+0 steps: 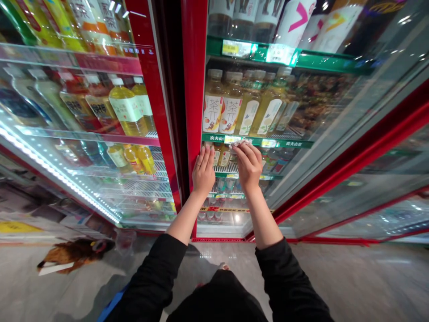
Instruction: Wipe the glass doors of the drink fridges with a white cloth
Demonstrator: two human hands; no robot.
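My left hand [203,172] lies with its fingers stretched out flat on the glass door [234,226], beside the red door frame [195,98]. A ring shows on one finger. To its right, my right hand [250,165] presses a crumpled white tissue [238,144] to the same glass, fingers bent over it. Just above the tissue, behind the glass, runs a green shelf edge [288,144] with price tags. Tea bottles [229,105] with white labels stand upright on that shelf. Smaller bottles on the shelf below are partly hidden by my hands.
At left is another lit fridge with a red frame and yellow drink bottles [126,109]. A red door edge [335,179] slants along the right. On the grey floor [335,277] at lower left lies a brown furry thing [72,257], near a clear plastic container [125,240].
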